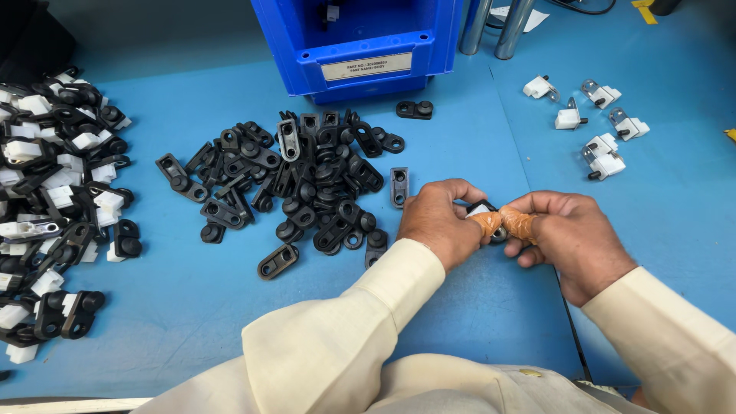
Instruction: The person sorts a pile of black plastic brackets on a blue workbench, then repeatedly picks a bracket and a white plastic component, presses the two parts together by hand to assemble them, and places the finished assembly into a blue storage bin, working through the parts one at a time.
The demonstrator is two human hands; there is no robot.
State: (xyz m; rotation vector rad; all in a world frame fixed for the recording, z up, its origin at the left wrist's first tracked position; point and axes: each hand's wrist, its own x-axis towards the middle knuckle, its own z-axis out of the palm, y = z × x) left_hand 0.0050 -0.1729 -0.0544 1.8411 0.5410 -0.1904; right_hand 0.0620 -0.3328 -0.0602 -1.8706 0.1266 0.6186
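Note:
My left hand (pixel 438 221) and my right hand (pixel 569 234) meet over the blue table (pixel 192 322), both pinching one small part (pixel 483 208) made of a black bracket and a white piece. Orange rubber cots cover the thumb tips that press on it. Most of the part is hidden by the fingers. Just left of my left hand lies a heap of loose black brackets (pixel 307 188).
A pile of joined black-and-white parts (pixel 54 192) fills the left edge. Several small white pieces with metal clips (pixel 602 126) lie at the upper right. A blue bin (pixel 360 46) stands at the back, with two metal posts (pixel 494 27) beside it.

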